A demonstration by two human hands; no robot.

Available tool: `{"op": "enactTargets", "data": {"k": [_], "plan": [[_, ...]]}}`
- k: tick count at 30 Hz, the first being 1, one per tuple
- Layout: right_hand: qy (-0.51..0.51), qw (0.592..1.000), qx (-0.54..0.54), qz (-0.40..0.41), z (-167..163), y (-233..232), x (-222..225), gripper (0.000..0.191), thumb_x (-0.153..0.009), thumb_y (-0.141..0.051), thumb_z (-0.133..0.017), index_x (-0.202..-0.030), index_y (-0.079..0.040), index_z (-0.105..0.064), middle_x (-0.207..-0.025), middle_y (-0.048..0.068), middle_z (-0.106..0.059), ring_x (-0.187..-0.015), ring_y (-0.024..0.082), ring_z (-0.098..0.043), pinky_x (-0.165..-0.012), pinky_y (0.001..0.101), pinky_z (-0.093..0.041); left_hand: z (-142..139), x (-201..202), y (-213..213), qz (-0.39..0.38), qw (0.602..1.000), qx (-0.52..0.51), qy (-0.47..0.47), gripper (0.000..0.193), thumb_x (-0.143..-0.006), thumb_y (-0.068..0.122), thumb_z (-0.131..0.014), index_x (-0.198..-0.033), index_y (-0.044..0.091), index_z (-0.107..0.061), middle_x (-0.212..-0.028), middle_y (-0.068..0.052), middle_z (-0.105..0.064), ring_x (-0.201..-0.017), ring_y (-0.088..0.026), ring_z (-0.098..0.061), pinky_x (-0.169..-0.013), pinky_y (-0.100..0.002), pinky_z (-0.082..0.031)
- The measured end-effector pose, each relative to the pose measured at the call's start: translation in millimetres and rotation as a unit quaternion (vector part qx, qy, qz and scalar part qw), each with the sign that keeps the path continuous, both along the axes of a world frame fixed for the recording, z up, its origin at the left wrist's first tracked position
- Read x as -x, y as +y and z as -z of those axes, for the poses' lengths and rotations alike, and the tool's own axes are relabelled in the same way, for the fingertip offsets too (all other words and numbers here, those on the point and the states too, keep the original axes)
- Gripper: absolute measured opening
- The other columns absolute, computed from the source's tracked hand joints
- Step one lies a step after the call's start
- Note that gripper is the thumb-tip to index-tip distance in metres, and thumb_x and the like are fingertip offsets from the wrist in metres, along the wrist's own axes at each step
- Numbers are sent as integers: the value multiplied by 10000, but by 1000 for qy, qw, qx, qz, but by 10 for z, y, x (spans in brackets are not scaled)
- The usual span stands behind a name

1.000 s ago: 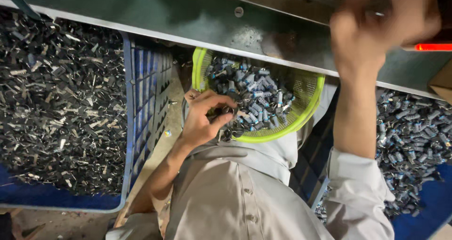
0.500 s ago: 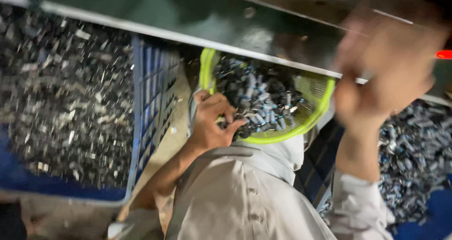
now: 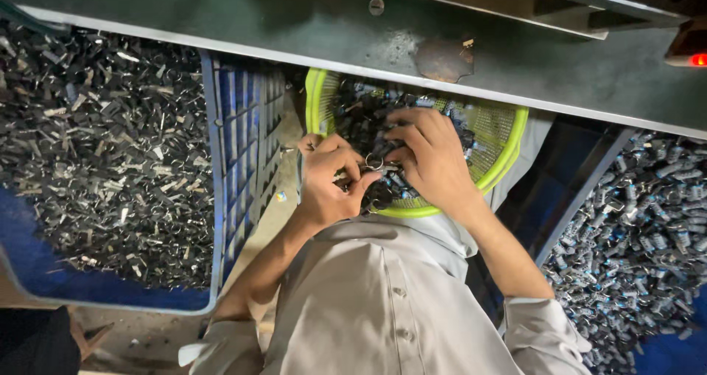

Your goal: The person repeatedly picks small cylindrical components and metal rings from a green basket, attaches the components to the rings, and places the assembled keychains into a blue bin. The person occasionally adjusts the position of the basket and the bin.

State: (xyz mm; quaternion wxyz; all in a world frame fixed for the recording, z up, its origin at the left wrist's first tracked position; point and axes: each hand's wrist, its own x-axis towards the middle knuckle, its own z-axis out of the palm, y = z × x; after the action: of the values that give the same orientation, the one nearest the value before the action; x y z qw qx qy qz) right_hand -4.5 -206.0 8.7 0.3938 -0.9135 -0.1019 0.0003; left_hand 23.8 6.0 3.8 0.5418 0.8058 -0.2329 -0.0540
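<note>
Lime-green plastic, a round mesh basket (image 3: pixel 508 150), sits in the person's lap just under the edge of a dark green metal bench (image 3: pixel 221 22), half filled with small dark metal parts. Both hands meet over its near side. The left hand (image 3: pixel 331 180) is curled shut, pinching a small metal ring-and-clip piece (image 3: pixel 374 163) between thumb and forefinger; the right hand (image 3: pixel 434 158) lies across the heap with its fingers bent down, its fingertips closing on the same piece from the other side. Exactly how the two halves sit together is too small to make out.

Such a piece looks light, stiff and rather slick, with thin edges, so I judge it best taken by fingertip pinch on its flat sides, not on the ring.

To the left stands a blue plastic crate (image 3: pixel 221 198) heaped with loose grey metal clips; to the right a blue bin of capped metal parts (image 3: pixel 641 242).
</note>
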Motion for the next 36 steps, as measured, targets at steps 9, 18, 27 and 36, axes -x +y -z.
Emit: {"op": "enactTargets", "data": {"k": [9, 18, 27, 36], "plan": [[-14, 971, -219, 90, 325, 93, 361, 286, -876, 129, -643, -1116, -19, -689, -1027, 123, -736, -922, 241, -738, -827, 315, -589, -70, -35, -96, 0, 995, -40, -92, 154, -820, 166, -772, -942, 93, -715, -815, -19, -702, -741, -227, -574, -936, -457, -379], [104, 899, -321, 280, 496, 322, 583, 152, -956, 90, -658, -978, 37, -518, -873, 132, -716, -797, 150, -745, -708, 266, -595, -98, 80, -127, -16, 964, -149, -218, 261, -803, 119, -704, -1051, 38, -716, -747, -64, -597, -717, -286, -545, -700, -428, -456], [173, 801, -506, 268, 548, 279, 538, 128, -1008, 37, -620, -1022, -1, -498, -976, 138, -742, -880, 149, -718, -776, 250, -582, -147, -60, -48, 135, 967, -104, -190, 247, -828, 69, -663, -1074, 65, -679, -802, -54, -569, -767, -264, -563, -735, -408, -489], [131, 775, -558, 267, 576, 293, 507, 140, -1014, 48, -622, -1046, -16, -502, -1010, 146, -734, -914, 176, -724, -830, 302, -606, -244, 63, -172, -26, 944, -148, -295, 331, -779, 40, -674, -1109, 63, -665, -1120, -186, -644, -1021, -355, -613, -900, -477, -510]]}}
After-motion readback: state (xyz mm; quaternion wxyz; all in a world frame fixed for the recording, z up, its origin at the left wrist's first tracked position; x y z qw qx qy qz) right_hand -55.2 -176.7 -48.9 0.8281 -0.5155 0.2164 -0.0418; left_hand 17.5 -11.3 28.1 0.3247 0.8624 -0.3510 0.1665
